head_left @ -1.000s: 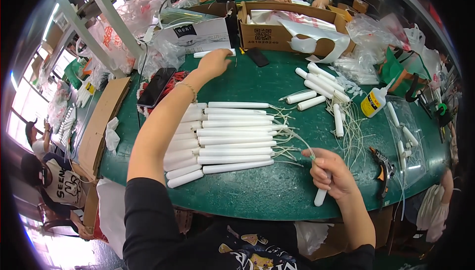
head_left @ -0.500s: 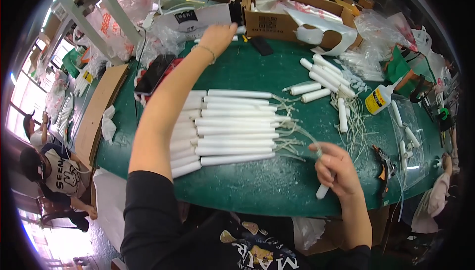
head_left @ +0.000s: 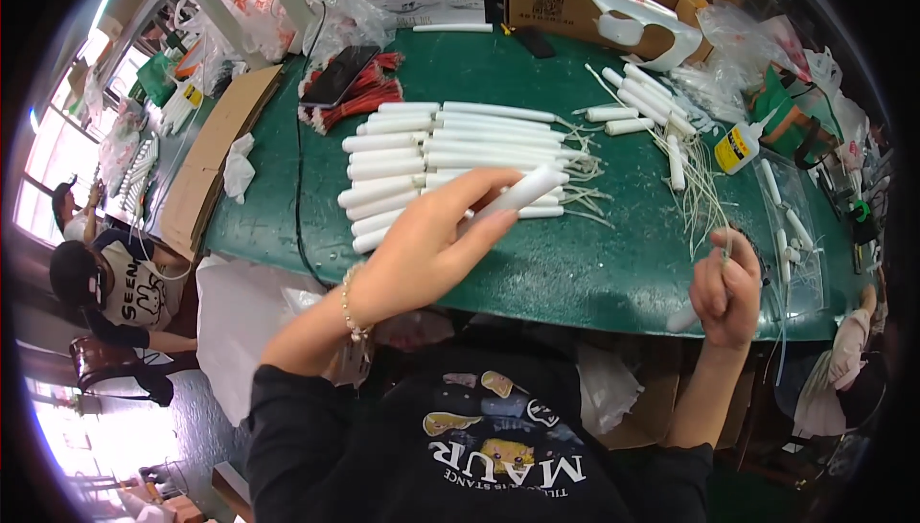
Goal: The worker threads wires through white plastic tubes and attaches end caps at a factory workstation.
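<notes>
My left hand (head_left: pixel 422 250) is closed around a smooth white tube (head_left: pixel 530 188), its rounded end pointing up and to the right. It hangs in front of rows of white tubes (head_left: pixel 494 147) with thin translucent strands at their right ends. Near the table's front edge, my right hand (head_left: pixel 725 295) has its fingers curled around another white tube (head_left: pixel 682 319); its lower end sticks out below the fingers. A thin clear strand (head_left: pixel 725 240) rises from the fingertips. Most of this second tube is hidden by the hand.
Loose white tubes (head_left: pixel 652 102) lie at the back right beside tangled strands (head_left: pixel 700 193) and a yellow-labelled glue bottle (head_left: pixel 740 147). One tube (head_left: pixel 452 28) rests before the cardboard boxes (head_left: pixel 565 8). A phone (head_left: pixel 343 78) lies on red wires (head_left: pixel 379 92); a clear bag (head_left: pixel 800 255) sits right.
My left hand has come back from the boxes toward me, now with a white tube in it. The right hand has shifted right, still gripping its tube. The view has tilted nearer to my body.
</notes>
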The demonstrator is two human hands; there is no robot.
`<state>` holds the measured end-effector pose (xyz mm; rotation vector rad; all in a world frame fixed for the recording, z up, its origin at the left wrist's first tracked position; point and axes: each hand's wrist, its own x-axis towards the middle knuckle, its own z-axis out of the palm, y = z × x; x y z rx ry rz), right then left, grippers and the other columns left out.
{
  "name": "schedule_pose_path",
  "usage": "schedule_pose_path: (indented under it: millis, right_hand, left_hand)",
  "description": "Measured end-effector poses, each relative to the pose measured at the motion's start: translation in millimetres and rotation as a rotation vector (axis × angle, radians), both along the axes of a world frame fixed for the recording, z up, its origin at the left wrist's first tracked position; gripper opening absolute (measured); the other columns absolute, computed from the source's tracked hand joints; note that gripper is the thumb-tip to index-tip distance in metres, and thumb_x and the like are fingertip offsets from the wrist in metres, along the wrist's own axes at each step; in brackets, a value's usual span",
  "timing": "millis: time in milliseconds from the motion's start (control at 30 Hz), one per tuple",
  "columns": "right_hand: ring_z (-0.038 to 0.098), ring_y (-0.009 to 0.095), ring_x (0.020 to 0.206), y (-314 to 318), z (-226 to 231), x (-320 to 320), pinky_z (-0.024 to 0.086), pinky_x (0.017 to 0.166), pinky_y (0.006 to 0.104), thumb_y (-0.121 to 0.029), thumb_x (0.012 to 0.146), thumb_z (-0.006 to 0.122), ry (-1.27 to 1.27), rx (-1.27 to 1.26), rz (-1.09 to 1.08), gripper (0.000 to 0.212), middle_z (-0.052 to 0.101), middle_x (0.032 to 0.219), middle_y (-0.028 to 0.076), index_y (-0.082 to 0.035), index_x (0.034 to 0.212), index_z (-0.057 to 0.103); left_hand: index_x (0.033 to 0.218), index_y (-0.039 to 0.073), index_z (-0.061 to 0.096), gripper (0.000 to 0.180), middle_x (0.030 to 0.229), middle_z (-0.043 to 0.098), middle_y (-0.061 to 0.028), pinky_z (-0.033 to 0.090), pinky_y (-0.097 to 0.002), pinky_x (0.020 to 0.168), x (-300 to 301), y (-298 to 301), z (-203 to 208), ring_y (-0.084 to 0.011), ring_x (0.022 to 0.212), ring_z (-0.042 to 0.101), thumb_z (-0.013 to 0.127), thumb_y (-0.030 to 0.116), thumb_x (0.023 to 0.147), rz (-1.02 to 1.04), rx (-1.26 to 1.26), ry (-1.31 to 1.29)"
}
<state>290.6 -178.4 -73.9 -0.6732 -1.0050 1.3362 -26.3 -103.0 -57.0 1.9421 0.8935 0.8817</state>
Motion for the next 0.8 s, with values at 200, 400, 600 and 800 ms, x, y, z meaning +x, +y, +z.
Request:
schedule_pose_path:
  millis: [200, 400, 600, 800]
  right_hand:
    - [0.039, 0.006, 0.037, -52, 1, 0, 0.028, 0.034, 0.0194, -0.018, 0.081, 0.057, -0.261, 0.021, 0.086, 0.033, 0.049, 0.049, 0.004, 0.008, 0.103, 0.058]
    - [0.042, 0.007, 0.036, -79, -3, -18, 0.032, 0.036, 0.0198, -0.019, 0.079, 0.059, -0.381, -0.110, 0.126, 0.034, 0.050, 0.048, 0.004, 0.010, 0.096, 0.062]
    - [0.040, 0.006, 0.034, -84, -4, -17, 0.028, 0.035, 0.0189, -0.017, 0.079, 0.058, -0.269, -0.068, 0.078, 0.031, 0.051, 0.048, 0.005, 0.009, 0.095, 0.062]
    - [0.032, 0.006, 0.034, -69, -6, -20, 0.025, 0.031, 0.0199, -0.014, 0.085, 0.055, -0.272, 0.044, 0.138, 0.027, 0.041, 0.044, -0.001, 0.006, 0.103, 0.052]
  left_hand:
    - [0.124, 0.000, 0.049, 0.034, 0.090, 0.056, -0.0021, 0.045, -0.0208, 0.064, -24, -30, -57, -0.0058, 0.075, 0.051, 0.048, 0.019, 0.096, -0.026, -0.447, -0.216]
    - [0.126, -0.001, 0.048, 0.036, 0.088, 0.056, -0.0018, 0.045, -0.0209, 0.066, -41, -51, -67, -0.0061, 0.073, 0.050, 0.050, 0.018, 0.095, -0.063, -0.524, -0.218]
    - [0.124, 0.000, 0.050, 0.034, 0.086, 0.056, -0.0005, 0.045, -0.0200, 0.067, -51, -62, -78, -0.0048, 0.073, 0.050, 0.050, 0.018, 0.095, -0.077, -0.590, -0.200]
    - [0.125, 0.000, 0.050, 0.035, 0.086, 0.057, 0.0001, 0.045, -0.0195, 0.066, -55, -68, -79, -0.0046, 0.072, 0.050, 0.050, 0.019, 0.095, -0.076, -0.621, -0.218]
